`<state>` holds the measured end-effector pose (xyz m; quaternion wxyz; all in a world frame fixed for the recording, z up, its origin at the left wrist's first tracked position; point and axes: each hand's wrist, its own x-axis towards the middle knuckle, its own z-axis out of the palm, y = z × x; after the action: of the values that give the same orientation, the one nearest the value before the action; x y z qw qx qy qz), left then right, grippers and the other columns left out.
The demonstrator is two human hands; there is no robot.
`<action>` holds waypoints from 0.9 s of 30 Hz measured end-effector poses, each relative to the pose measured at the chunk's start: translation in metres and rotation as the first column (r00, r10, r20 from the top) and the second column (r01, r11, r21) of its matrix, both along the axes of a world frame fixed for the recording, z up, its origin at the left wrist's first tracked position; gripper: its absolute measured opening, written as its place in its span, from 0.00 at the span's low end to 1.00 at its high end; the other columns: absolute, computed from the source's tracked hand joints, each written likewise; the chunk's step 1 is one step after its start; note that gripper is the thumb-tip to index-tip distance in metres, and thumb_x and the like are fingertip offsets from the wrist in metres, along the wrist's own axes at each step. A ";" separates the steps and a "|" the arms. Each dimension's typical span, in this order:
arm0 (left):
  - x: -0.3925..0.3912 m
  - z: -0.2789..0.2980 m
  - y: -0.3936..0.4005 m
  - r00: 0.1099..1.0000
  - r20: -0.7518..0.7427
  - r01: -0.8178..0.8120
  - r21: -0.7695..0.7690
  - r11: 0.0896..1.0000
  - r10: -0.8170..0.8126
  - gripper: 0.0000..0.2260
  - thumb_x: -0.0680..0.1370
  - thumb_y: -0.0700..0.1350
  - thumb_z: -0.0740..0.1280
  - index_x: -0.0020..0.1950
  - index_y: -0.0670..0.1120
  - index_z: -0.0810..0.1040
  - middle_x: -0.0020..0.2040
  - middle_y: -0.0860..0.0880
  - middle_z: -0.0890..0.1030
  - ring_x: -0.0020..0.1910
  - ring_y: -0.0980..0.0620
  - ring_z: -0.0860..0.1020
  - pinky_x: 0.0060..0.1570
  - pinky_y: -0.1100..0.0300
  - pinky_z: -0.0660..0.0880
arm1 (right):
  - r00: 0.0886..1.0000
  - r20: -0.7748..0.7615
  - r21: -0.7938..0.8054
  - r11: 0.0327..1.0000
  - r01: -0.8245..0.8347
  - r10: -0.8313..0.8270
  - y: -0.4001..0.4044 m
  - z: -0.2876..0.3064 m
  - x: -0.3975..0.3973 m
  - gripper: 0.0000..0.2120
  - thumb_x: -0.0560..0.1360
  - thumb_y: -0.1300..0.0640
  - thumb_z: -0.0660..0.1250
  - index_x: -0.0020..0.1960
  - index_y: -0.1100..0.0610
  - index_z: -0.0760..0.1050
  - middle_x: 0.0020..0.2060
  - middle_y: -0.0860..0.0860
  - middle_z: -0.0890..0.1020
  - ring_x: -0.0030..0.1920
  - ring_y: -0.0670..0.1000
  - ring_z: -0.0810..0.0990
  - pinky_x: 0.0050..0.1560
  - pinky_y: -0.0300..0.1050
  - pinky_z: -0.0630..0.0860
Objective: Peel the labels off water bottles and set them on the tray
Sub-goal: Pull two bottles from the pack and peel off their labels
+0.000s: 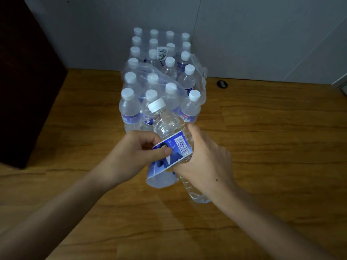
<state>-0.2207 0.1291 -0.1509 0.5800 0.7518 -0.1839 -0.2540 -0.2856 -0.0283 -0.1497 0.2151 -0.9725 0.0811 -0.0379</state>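
The bottle (pixel 170 126) was held tilted above the wooden floor (pixel 262 147), in front of the pack (pixel 159 76). The right hand (pixel 204 158) gripped its middle while the left hand (pixel 131 152) pinched the half-loosened label (pixel 169 158). A jerky pull could tear the label, leaving a strip stuck.

Light: dim, bluish, even | Shadows: soft, faint on wooden floor (pixel 262 166) | Dark zone: cabinet (pixel 22 81) far left nearly black | Glare: small highlights on held bottle (pixel 169 124) | Focus: slightly soft throughout | Distortion: wide-angle bending at edges
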 end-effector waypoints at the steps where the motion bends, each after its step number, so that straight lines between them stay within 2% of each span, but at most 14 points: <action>1: 0.000 -0.001 0.001 1.000 -0.008 0.001 -0.016 1.000 -0.001 0.10 0.72 0.41 0.70 0.38 0.33 0.78 0.34 0.45 0.84 0.34 0.57 0.80 0.35 0.64 0.74 | 1.000 -0.012 0.006 1.000 0.004 -0.003 0.000 0.000 0.000 0.35 0.64 0.35 0.69 0.65 0.43 0.60 0.49 0.46 0.79 0.44 0.52 0.81 0.39 0.45 0.74; 4: 0.000 0.002 0.001 0.999 0.000 0.041 -0.037 0.998 -0.041 0.14 0.70 0.45 0.69 0.36 0.33 0.77 0.33 0.42 0.81 0.33 0.55 0.77 0.34 0.64 0.72 | 1.000 -0.023 0.000 1.000 0.005 -0.005 -0.001 -0.001 0.001 0.33 0.64 0.35 0.69 0.64 0.42 0.61 0.48 0.45 0.79 0.43 0.51 0.81 0.40 0.45 0.76; 6: 0.001 0.003 0.002 0.997 -0.003 0.077 -0.030 0.997 -0.077 0.11 0.73 0.40 0.69 0.37 0.33 0.77 0.34 0.40 0.81 0.34 0.54 0.76 0.33 0.64 0.72 | 1.000 -0.029 -0.012 1.000 -0.007 0.007 -0.001 -0.003 0.000 0.35 0.64 0.33 0.69 0.65 0.43 0.61 0.49 0.45 0.79 0.44 0.50 0.81 0.40 0.45 0.76; 10: 0.002 0.005 0.007 0.990 0.007 0.139 -0.035 0.990 -0.139 0.11 0.72 0.42 0.69 0.38 0.32 0.77 0.40 0.31 0.79 0.34 0.40 0.74 0.36 0.59 0.70 | 1.000 -0.020 -0.033 0.999 -0.016 0.015 -0.003 -0.002 0.001 0.36 0.64 0.33 0.68 0.67 0.44 0.62 0.53 0.45 0.79 0.46 0.51 0.82 0.38 0.43 0.69; 11: 0.002 0.006 0.009 0.988 -0.003 0.153 -0.043 0.987 -0.153 0.10 0.72 0.42 0.68 0.39 0.34 0.78 0.43 0.32 0.81 0.38 0.36 0.76 0.38 0.58 0.72 | 1.000 -0.014 -0.026 1.000 -0.008 0.008 -0.005 -0.002 0.002 0.36 0.64 0.32 0.69 0.67 0.44 0.62 0.53 0.44 0.79 0.46 0.50 0.82 0.38 0.43 0.68; 13: 0.003 0.009 0.012 0.986 -0.027 0.163 -0.032 0.986 -0.164 0.09 0.72 0.42 0.68 0.40 0.35 0.79 0.48 0.36 0.83 0.45 0.37 0.79 0.43 0.55 0.74 | 1.000 0.005 -0.022 1.000 0.005 -0.005 -0.010 -0.002 0.002 0.36 0.63 0.33 0.71 0.66 0.44 0.63 0.53 0.44 0.80 0.45 0.48 0.82 0.38 0.42 0.69; 14: 0.004 0.009 0.013 0.986 -0.006 0.164 0.020 0.986 -0.164 0.09 0.72 0.43 0.69 0.41 0.36 0.80 0.47 0.38 0.83 0.45 0.40 0.81 0.43 0.54 0.74 | 1.000 0.013 -0.019 1.000 0.016 -0.015 -0.012 -0.002 0.003 0.36 0.63 0.35 0.73 0.65 0.43 0.63 0.52 0.43 0.80 0.44 0.47 0.82 0.38 0.41 0.70; 16: 0.010 0.003 0.017 0.977 0.125 0.142 0.224 0.964 -0.173 0.03 0.73 0.42 0.72 0.41 0.44 0.79 0.40 0.45 0.84 0.40 0.50 0.81 0.40 0.56 0.75 | 0.999 0.019 0.023 0.999 0.046 -0.047 -0.016 -0.002 0.003 0.35 0.63 0.41 0.75 0.64 0.42 0.62 0.49 0.40 0.80 0.42 0.43 0.80 0.37 0.38 0.71; 18: 0.015 -0.009 0.022 0.947 0.253 0.068 0.448 0.891 -0.199 0.08 0.74 0.41 0.70 0.42 0.53 0.75 0.39 0.53 0.82 0.38 0.57 0.80 0.36 0.62 0.73 | 0.997 0.020 0.073 0.995 0.071 -0.072 -0.017 -0.001 0.003 0.34 0.62 0.44 0.76 0.63 0.41 0.63 0.44 0.37 0.77 0.39 0.39 0.76 0.35 0.32 0.67; 19: 0.018 -0.016 0.026 0.941 0.270 0.037 0.513 0.858 -0.202 0.09 0.74 0.41 0.69 0.43 0.55 0.74 0.40 0.55 0.81 0.39 0.58 0.79 0.35 0.63 0.73 | 0.997 0.014 0.093 0.993 0.075 -0.077 -0.017 -0.001 0.003 0.34 0.62 0.45 0.77 0.63 0.41 0.63 0.42 0.37 0.76 0.38 0.38 0.74 0.35 0.30 0.66; 22: 0.027 -0.040 0.042 0.932 0.289 -0.032 0.667 0.744 -0.218 0.10 0.74 0.43 0.69 0.51 0.55 0.73 0.45 0.53 0.82 0.41 0.56 0.80 0.39 0.56 0.78 | 0.997 -0.007 0.138 0.988 0.075 -0.074 -0.017 -0.003 0.001 0.34 0.62 0.46 0.77 0.61 0.40 0.62 0.41 0.37 0.76 0.37 0.38 0.77 0.36 0.35 0.73; 25: 0.036 -0.056 0.055 0.917 0.305 -0.074 0.764 0.640 -0.258 0.14 0.74 0.43 0.68 0.58 0.53 0.73 0.47 0.54 0.82 0.44 0.54 0.80 0.42 0.56 0.79 | 0.997 -0.036 0.158 0.984 0.077 -0.072 -0.015 -0.006 0.000 0.34 0.61 0.47 0.76 0.62 0.41 0.63 0.40 0.36 0.74 0.34 0.35 0.72 0.36 0.33 0.69; 27: 0.040 -0.063 0.059 0.913 0.308 -0.076 0.771 0.632 -0.266 0.16 0.74 0.46 0.69 0.61 0.52 0.72 0.48 0.56 0.81 0.47 0.54 0.80 0.46 0.57 0.78 | 0.997 -0.033 0.172 0.983 0.069 -0.064 -0.013 -0.007 0.000 0.34 0.61 0.47 0.76 0.63 0.42 0.64 0.41 0.37 0.76 0.36 0.38 0.73 0.38 0.36 0.70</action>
<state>-0.1808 0.1882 -0.2134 0.1402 0.9501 -0.2108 -0.1821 -0.2858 -0.0414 -0.1569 0.2961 -0.9473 0.1194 -0.0247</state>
